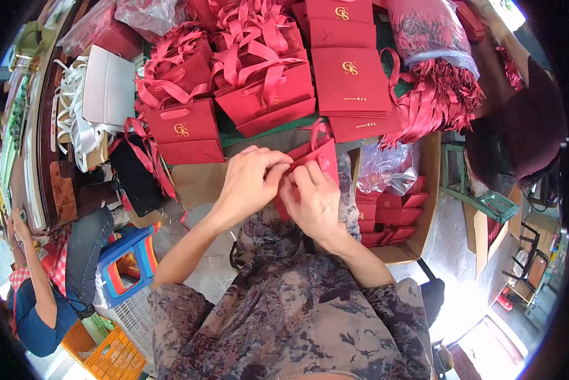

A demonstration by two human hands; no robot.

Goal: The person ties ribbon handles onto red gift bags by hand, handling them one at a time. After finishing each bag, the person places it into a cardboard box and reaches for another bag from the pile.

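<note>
A small red paper gift bag with a pink-red ribbon handle is held in front of my body. My left hand has its thumb and fingers pinched together at the bag's left upper edge. My right hand is closed on the bag's front, its fingertips curled in close to the left ones. Whether a ribbon end lies between the fingertips is hidden. The lower part of the bag is mostly covered by my right hand.
Red bags with ribbons crowd the table ahead, beside stacked flat red bags. A ribbon bundle hangs at the right. A cardboard box of red bags stands below. White bags, stools and another person are left.
</note>
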